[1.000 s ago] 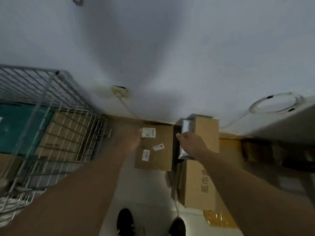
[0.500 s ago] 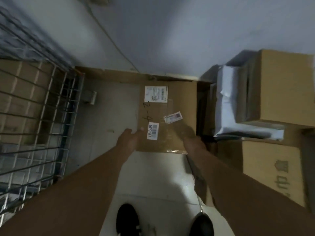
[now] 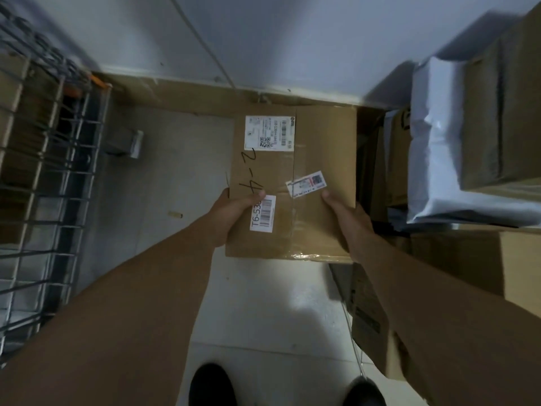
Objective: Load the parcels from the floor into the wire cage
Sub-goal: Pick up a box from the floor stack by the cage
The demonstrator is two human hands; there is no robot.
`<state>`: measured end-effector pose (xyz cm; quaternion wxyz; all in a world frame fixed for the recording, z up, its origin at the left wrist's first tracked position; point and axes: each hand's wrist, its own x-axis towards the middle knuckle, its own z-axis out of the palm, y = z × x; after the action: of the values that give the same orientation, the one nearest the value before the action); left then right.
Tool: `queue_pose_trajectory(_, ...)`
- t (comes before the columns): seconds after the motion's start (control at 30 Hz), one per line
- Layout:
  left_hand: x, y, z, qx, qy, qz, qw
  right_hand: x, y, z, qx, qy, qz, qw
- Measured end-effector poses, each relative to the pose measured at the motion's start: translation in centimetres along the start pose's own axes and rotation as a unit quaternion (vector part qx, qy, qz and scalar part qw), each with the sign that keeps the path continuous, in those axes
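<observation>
Right now I am gripping the flat cardboard parcel [image 3: 292, 186] by its two side edges, left hand [image 3: 231, 212] and right hand [image 3: 345, 215] each pinching with thumb on top; it is lying low by the wall, probably stiff and light, with the wire cage [image 3: 44, 171] at my left.

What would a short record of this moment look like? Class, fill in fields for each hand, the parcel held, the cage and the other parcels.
Left hand: grips the cardboard box at its near left side, thumb on top at the barcode label
Right hand: grips its near right side, thumb on top
Box state: flat, taped, labels facing up; whether it is off the floor cannot be told
Wire cage: at the left, cardboard behind its bars
Other parcels: white poly bag under a brown box, at the right
</observation>
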<state>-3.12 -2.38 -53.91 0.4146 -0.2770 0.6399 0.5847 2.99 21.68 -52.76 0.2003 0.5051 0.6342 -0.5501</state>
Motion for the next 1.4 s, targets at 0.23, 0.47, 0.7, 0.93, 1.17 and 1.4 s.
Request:
queue_pose_trajectory(0.23, -2.9, -1.1, -1.8, -0.009, 0.005, 0.019, 1.000, -3.4, 0.8, 0.1, -0.001, -0.024, -0.021, 0.999)
queue_pose_trajectory(0.47, -13.6, 2.3, -3.0, -0.036, 0.010, 0.026, 0.999, -12.9, -2.0, -2.2, 0.021, -0.047, -0.028, 0.998)
queue_pose_trajectory(0.7, -27.1, 9.1, -2.1, -0.011, 0.022, 0.072, 0.997, -26.3, -8.0, -7.9, 0.060, -0.051, -0.092, 0.993)
queue_pose_trajectory(0.93, -46.0, 16.7, 0.8, -0.008, 0.039, 0.196, 0.980, -42.2, -15.6, -16.4, 0.058, -0.066, -0.191, 0.978)
queue_pose_trajectory(1.17, -67.6, 23.4, 4.0, -0.034, 0.089, 0.347, 0.933, -61.2, -22.1, -25.8, 0.089, -0.076, -0.342, 0.932)
queue_pose_trajectory(1.4, -91.5, 30.9, 2.4, -0.004, 0.099, 0.499, 0.861, -82.5, -29.9, -32.3, 0.102, -0.113, -0.471, 0.869)
